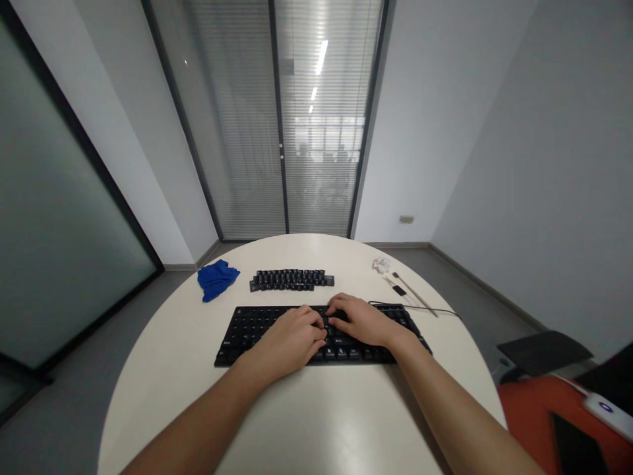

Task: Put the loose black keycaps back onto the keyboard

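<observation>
Left hand (295, 335): fingers bent over the middle of the keyboard (341, 354), fingertips pointing right. Right hand (360, 319): fingers bent over the same area from the right, thumb and forefinger a little apart. The hands are near each other, not pressed together. Whether either pinches a small part cannot be told.

The keyboard lies flat on the table (163, 373), long side across, below both hands. The hands hide part of its middle; the state of the keys there cannot be confirmed.

Beyond the keyboard, slightly left, loose keycaps (291, 280) lie in close rows. To their left, near the table edge, is a blue cloth (216, 280). On the far right lie a thin stick (416, 295), a small black piece (399, 290) and a clear crumpled item (380, 265). The cable (395, 304) leaves the far side of the keyboard and crosses the stick near its near end.

Cautions (judged):
- Uneven finger pressure could tilt a key or strain its seat.
- A far reach could brush the keycap rows and upset their order.
- Shifting the keyboard could drag the cable and roll the stick off the right edge.
- A part slipping from the fingertips could be lost among the keys.
</observation>
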`<move>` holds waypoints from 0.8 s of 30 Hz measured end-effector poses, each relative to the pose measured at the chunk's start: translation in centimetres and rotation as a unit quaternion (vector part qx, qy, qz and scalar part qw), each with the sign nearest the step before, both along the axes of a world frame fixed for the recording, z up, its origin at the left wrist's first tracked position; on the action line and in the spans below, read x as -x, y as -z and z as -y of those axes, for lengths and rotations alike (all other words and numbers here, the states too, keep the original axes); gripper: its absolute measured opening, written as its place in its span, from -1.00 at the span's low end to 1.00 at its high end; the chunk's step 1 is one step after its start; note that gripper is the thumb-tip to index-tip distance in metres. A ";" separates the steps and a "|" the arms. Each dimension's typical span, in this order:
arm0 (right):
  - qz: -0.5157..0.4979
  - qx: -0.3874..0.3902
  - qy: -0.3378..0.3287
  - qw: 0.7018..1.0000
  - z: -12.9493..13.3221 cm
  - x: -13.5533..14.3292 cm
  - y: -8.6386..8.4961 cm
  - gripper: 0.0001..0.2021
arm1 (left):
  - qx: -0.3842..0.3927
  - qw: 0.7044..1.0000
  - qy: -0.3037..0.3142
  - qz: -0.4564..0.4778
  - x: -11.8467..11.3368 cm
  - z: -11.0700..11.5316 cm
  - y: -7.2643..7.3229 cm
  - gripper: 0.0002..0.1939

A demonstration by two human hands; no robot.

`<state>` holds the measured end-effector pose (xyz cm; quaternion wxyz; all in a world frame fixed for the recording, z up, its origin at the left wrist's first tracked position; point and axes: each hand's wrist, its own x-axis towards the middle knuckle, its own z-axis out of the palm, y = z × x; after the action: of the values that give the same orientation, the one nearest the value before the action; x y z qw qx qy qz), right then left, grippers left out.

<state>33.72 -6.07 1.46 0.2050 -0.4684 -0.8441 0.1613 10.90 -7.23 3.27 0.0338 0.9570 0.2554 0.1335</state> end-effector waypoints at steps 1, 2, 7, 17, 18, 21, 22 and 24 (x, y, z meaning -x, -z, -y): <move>0.001 -0.001 0.001 1.000 0.0 0.0 0.0 -0.85 | 0.002 1.000 -0.004 -0.004 0.0 0.0 0.0 -0.79; 0.002 -0.004 0.003 1.000 0.0 0.0 0.1 -0.86 | 0.006 1.000 -0.006 -0.008 0.1 -0.1 0.0 -0.79; 0.007 -0.011 0.003 1.000 -0.2 0.0 0.4 -0.86 | 0.016 0.999 -0.019 -0.044 -0.1 0.1 -0.5 -0.77; 0.009 -0.027 -0.002 1.000 -0.3 0.0 0.8 -0.88 | -0.010 0.998 -0.039 -0.057 -0.7 1.2 -0.5 -0.77; 0.009 -0.029 -0.002 1.000 -0.3 0.0 0.8 -0.88 | -0.011 0.999 -0.024 -0.042 -0.5 0.9 -0.4 -0.78; 0.010 -0.027 0.001 1.000 -0.2 0.0 0.7 -0.89 | -0.021 0.999 -0.021 -0.015 0.0 -0.5 -0.2 -0.80; 0.010 -0.026 0.002 1.000 -0.2 0.0 0.6 -0.89 | -0.028 0.999 -0.039 -0.014 0.2 -1.2 -0.1 -0.80; 0.014 -0.024 0.004 1.000 -0.1 0.1 0.5 -0.88 | -0.042 0.996 -0.079 -0.013 0.3 -2.6 0.2 -0.81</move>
<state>33.63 -5.92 1.01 0.2046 -0.4686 -0.8489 0.1339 10.57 -4.61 3.09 -0.0202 0.9361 0.3246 0.1343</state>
